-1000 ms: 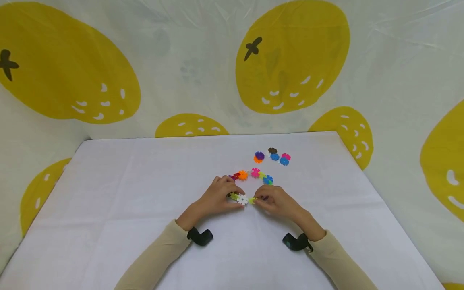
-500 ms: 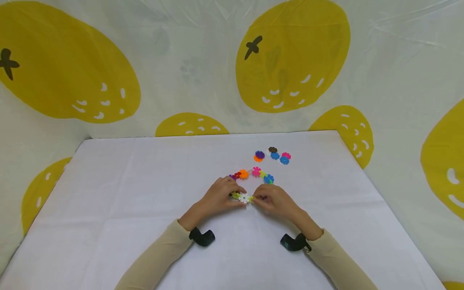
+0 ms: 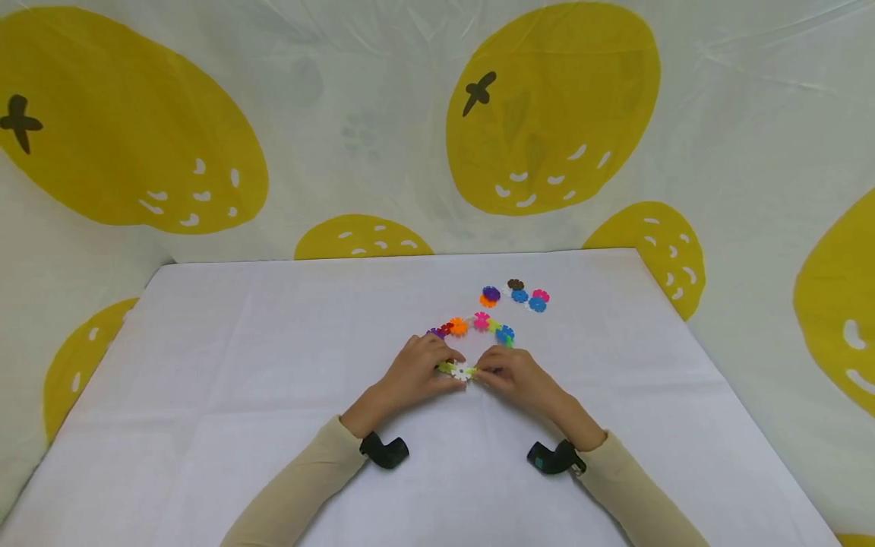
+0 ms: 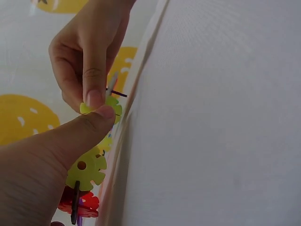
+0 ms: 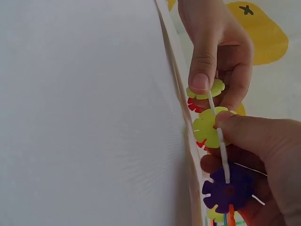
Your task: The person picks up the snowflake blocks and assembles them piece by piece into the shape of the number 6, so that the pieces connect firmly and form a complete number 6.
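Observation:
In the head view, a chain of coloured snowflake discs curves between and beyond both hands. My left hand (image 3: 420, 370) pinches the chain's near left part, around a white snowflake disc (image 3: 461, 371) beside a yellow-green snowflake disc (image 4: 89, 168). Opposite it, my right hand (image 3: 517, 377) pinches another yellow-green snowflake disc (image 5: 207, 128) between thumb and fingers, right against the white one. A purple snowflake disc (image 5: 225, 189) hangs under the right hand in the right wrist view. Red snowflake discs (image 4: 88, 203) show below the left hand. Fingers hide part of the chain.
Behind the hands, the chain's far side includes an orange disc (image 3: 458, 327), a pink disc (image 3: 481, 320) and a blue disc (image 3: 504, 334). Several loose discs, among them a brown disc (image 3: 516, 284), lie farther back on the white-covered table (image 3: 273, 342).
Both hands have drawn slightly closer together. The small gap between the white disc and the right hand's yellow-green disc has closed, and the white disc has tilted. The loose discs stay put.

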Action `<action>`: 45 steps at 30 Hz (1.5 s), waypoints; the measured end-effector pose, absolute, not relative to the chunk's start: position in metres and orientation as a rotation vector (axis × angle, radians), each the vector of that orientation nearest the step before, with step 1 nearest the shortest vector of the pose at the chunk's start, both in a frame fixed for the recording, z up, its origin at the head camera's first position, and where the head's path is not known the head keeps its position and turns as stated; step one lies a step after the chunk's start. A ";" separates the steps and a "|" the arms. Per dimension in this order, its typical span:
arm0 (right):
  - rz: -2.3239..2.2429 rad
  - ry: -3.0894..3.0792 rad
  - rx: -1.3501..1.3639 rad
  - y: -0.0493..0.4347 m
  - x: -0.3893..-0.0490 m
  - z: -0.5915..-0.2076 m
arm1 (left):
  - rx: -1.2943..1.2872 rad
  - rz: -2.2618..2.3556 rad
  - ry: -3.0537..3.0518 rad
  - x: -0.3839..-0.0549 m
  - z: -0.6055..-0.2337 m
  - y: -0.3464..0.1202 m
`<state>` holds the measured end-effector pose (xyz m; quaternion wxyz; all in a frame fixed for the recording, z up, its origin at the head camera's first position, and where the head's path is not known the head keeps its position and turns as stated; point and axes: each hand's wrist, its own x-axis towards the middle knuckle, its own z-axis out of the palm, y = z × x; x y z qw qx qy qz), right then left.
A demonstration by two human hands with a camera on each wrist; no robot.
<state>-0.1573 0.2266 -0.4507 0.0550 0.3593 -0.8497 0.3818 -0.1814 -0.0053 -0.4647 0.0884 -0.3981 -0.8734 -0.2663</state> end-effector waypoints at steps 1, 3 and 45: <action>1.152 -2.571 1.076 0.228 -0.158 -0.450 | -1.179 -0.784 -2.604 -0.182 -0.465 -0.005; 1.157 -2.530 1.042 0.232 -0.161 -0.450 | -1.171 -0.782 -2.612 -0.182 -0.465 -0.005; 1.397 -2.702 -0.527 0.294 -0.240 -0.465 | -0.915 -1.620 -2.801 -0.220 -0.478 -0.020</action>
